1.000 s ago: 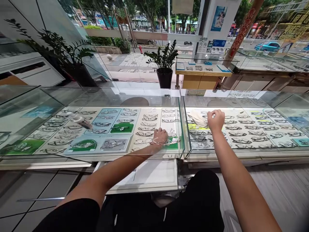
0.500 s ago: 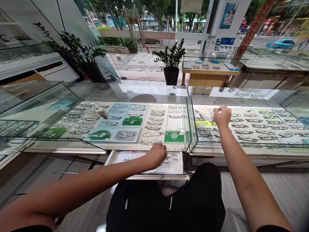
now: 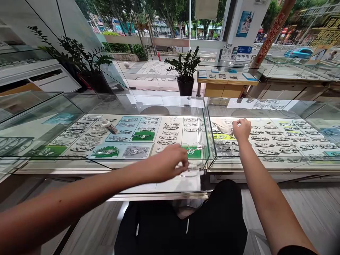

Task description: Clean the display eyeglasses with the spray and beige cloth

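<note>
My left hand [image 3: 171, 163] reaches over the pulled-out drawer [image 3: 180, 186] with thumb and fingers pinched on a pair of eyeglasses [image 3: 194, 173]. The glasses are blurred and look pale or clear. To the right, my right hand [image 3: 241, 130] is closed above the glass counter, with a whitish cloth [image 3: 222, 126] bunched at its fingers. Its grip on the cloth is partly hidden. Under the glass, rows of eyeglasses [image 3: 170, 134] lie on white and blue panels, near a green card [image 3: 193, 151].
A small white bottle [image 3: 108, 125] stands on the glass counter at left. A glass seam [image 3: 209, 156] divides the two display cases. Beyond the counter are a potted plant [image 3: 185, 76] and a wooden display table [image 3: 225, 80]. My legs are close below the drawer.
My left hand has risen slightly from the drawer, bringing the eyeglasses up with it. My right hand and the cloth keep their place. The view has shifted a little.
</note>
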Motion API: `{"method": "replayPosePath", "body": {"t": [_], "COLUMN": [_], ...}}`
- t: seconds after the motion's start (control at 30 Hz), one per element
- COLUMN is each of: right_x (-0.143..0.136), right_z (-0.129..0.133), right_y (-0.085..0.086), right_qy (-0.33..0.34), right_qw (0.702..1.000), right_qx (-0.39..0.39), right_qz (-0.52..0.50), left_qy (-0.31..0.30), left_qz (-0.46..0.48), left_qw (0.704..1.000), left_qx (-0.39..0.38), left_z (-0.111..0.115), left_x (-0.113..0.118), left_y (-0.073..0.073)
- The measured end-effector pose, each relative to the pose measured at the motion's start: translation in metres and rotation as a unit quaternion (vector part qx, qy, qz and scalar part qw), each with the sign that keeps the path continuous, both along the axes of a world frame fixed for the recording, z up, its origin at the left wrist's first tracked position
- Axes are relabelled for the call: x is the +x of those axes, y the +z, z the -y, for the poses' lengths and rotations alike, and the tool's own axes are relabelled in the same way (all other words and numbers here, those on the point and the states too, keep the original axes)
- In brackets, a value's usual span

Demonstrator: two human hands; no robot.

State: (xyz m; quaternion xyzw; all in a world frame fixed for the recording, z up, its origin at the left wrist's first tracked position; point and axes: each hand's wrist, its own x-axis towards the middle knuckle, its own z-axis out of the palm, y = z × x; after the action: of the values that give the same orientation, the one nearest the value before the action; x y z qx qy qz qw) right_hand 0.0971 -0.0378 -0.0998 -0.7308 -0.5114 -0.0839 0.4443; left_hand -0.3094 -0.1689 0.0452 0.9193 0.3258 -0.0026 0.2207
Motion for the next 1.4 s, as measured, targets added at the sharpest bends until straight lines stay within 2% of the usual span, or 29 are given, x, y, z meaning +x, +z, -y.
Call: {"method": "replayPosePath", "body": {"t": [0.1, 0.2, 0.27, 0.37, 0.53, 0.7, 0.97, 1.03, 1.1, 1.23, 1.27, 1.33, 1.4], "right_x": [0.000, 0.000, 0.000, 0.001, 0.004, 0.004, 0.003, 0.003, 0.003, 0.003, 0.003, 0.002, 0.002], "right_z": [0.000, 0.000, 0.000, -0.001, -0.004, -0.007, -0.006, -0.005, -0.004, -0.004, -0.004, -0.003, -0.003], "right_y": [0.001, 0.001, 0.001, 0.000, -0.002, -0.005, -0.003, -0.003, -0.002, -0.001, -0.001, -0.001, 0.000], "right_qy": [0.000, 0.001, 0.003, 0.005, 0.003, 0.004, 0.002, 0.002, 0.001, 0.001, 0.001, 0.000, -0.002], "right_qw": [1.000, 1.000, 1.000, 1.000, 1.000, 1.000, 1.000, 1.000, 1.000, 1.000, 0.999, 0.999, 0.999], "right_qx": [0.002, -0.006, -0.011, -0.013, -0.009, -0.006, -0.013, -0.014, -0.016, -0.022, -0.024, -0.026, -0.027], "right_qz": [-0.003, -0.010, -0.015, -0.016, -0.010, -0.003, -0.011, -0.013, -0.015, -0.021, -0.023, -0.028, -0.030], "left_qy": [0.019, 0.037, 0.064, 0.087, 0.095, 0.083, 0.073, 0.072, 0.073, 0.076, 0.069, 0.030, -0.032], "left_qz": [0.000, -0.019, -0.046, -0.066, -0.053, -0.054, -0.058, -0.054, -0.039, 0.004, 0.014, 0.016, -0.031], "left_qw": [0.998, 0.993, 0.989, 0.985, 0.980, 0.982, 0.984, 0.984, 0.982, 0.979, 0.984, 0.999, 0.983], "left_qx": [0.062, 0.109, 0.124, 0.132, 0.165, 0.162, 0.154, 0.157, 0.168, 0.187, 0.166, -0.003, -0.179], "left_z": [-0.043, -0.090, -0.117, -0.145, -0.164, -0.161, -0.150, -0.145, -0.136, -0.098, -0.085, -0.060, -0.037], "left_x": [0.006, 0.018, 0.031, 0.049, 0.063, 0.062, 0.058, 0.056, 0.053, 0.044, 0.042, 0.037, 0.032], "left_y": [0.027, 0.031, 0.022, -0.003, -0.044, -0.061, -0.062, -0.057, -0.047, -0.008, 0.001, 0.012, 0.004]}}
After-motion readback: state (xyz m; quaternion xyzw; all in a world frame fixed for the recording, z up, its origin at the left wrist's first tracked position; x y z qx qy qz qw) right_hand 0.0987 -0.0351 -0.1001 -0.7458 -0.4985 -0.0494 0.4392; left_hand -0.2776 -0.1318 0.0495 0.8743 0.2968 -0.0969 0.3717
